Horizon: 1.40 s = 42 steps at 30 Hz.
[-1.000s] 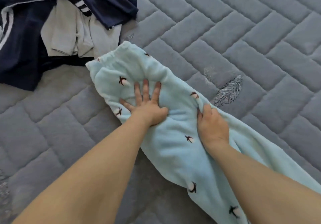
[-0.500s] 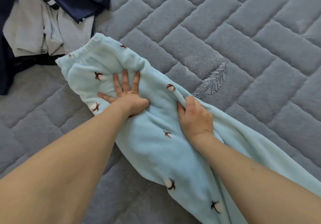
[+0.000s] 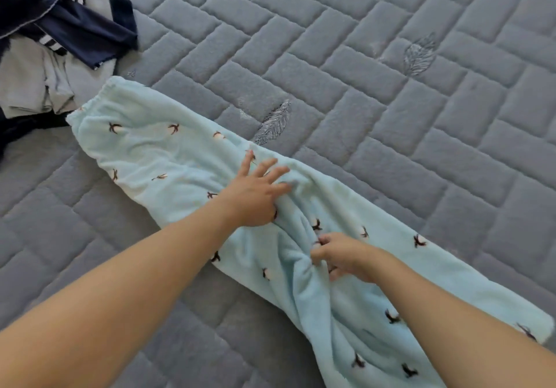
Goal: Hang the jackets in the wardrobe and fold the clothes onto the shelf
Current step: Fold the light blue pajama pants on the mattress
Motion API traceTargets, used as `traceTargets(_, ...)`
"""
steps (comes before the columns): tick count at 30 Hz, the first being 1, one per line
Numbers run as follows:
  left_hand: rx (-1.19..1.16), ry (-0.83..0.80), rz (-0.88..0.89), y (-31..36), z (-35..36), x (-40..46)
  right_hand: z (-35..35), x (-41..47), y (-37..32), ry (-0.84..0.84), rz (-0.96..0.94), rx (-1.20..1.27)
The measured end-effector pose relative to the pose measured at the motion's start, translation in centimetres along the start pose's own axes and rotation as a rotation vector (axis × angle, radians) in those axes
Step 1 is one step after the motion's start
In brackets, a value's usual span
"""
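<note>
Light blue fleece trousers (image 3: 156, 153) with small dark bird prints lie stretched diagonally across the grey quilted mattress (image 3: 376, 71), waistband toward the upper left. My left hand (image 3: 255, 195) rests flat on the middle of the fabric, fingers spread and straight. Just below and to its right, my right hand (image 3: 340, 255) pinches a bunched fold of the same trousers with curled fingers. The fabric is smooth near the waistband and creased around both hands.
A heap of other clothes sits at the upper left: a navy garment (image 3: 75, 26) with white stripes over pale grey pieces (image 3: 33, 80). The quilted mattress stretches away to the right and toward the top.
My left hand has slid from near the waistband down to the middle of the trousers, leaving the upper part flatter. My right hand moved down the leg and now pinches a fold.
</note>
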<state>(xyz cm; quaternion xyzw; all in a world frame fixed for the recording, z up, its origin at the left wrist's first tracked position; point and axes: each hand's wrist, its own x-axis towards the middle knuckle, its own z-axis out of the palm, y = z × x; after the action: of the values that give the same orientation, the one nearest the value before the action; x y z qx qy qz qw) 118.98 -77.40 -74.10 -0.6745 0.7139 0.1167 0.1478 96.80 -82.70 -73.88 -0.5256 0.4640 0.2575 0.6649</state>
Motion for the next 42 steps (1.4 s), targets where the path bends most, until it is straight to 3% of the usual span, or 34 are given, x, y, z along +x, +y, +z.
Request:
traceTargets(3, 0.138, -0.057, 0.053, 2.5, -2.1, 1.7, -0.3, -1.9, 2.4, 0.01, -0.007, 0.09)
traceTargets(5, 0.054, -0.109, -0.114, 3.2, -3.3, 2.7, -0.4, -3.0, 3.9, -0.039, -0.01, 0.085)
traceTargets(7, -0.067, -0.065, -0.309, 3.6, -4.1, 3.2, 0.2, -3.8, 5.7, -0.117, -0.009, -0.088)
traceTargets(9, -0.13, 0.04, -0.461, 4.3, -4.2, 3.0, 1.4, -4.3, 7.6, -0.03, -0.056, -0.342)
traceTargets(11, -0.125, 0.115, -0.516, 5.6, -3.9, 2.6, 2.1, -4.7, 9.0, 0.144, -0.093, -0.424)
traceTargets(13, -0.117, 0.046, -0.385, 7.5, -3.3, 2.1, 1.5, -5.3, 9.5, 0.187, -0.079, -0.285)
traceTargets(15, -0.075, -0.144, -0.14, 10.2, -2.6, 1.7, -0.6, -6.2, 10.2, 0.224, -0.079, -0.118)
traceTargets(17, -0.057, -0.245, -0.022, 12.8, -2.3, 2.0, -3.7, -7.5, 11.4, 0.334, -0.091, -0.125)
traceTargets(21, -0.07, -0.196, -0.195, 16.4, -3.6, 3.9, -9.5, -9.9, 14.9, 0.554, -0.043, -0.213)
traceTargets(25, -0.213, -0.048, -0.507, 17.8, -6.1, 6.1, -11.0, -11.9, 17.2, 0.269, 0.132, 0.144)
traceTargets(28, -0.176, 0.0, -0.522, 19.0, -6.2, 7.2, -10.0, -12.6, 18.5, 0.139, 0.145, -0.132)
traceTargets(30, -0.202, 0.036, -0.598, 19.6, -6.1, 7.8, -9.4, -12.1, 19.5, 0.177, 0.109, -0.456)
traceTargets(32, -0.279, 0.088, -0.714, 19.8, -5.8, 8.3, -10.3, -12.1, 19.4, 0.308, 0.117, -0.636)
traceTargets(35, -0.345, 0.136, -0.78, 19.7, -4.6, 8.7, -14.2, -12.6, 18.9, 0.598, 0.179, -0.662)
traceTargets(37, -0.502, 0.077, -0.719, 20.0, -3.6, 9.0, -16.5, -13.0, 18.8, 0.743, 0.235, -0.758)
traceTargets(40, -0.785, -0.096, -0.549, 21.1, -2.5, 8.5, -16.2, -12.7, 18.9, 0.827, 0.248, -0.868)
traceTargets(42, -0.857, -0.043, -0.452, 21.0, -2.1, 7.3, -14.1, -11.5, 18.5, 0.857, 0.135, -0.901)
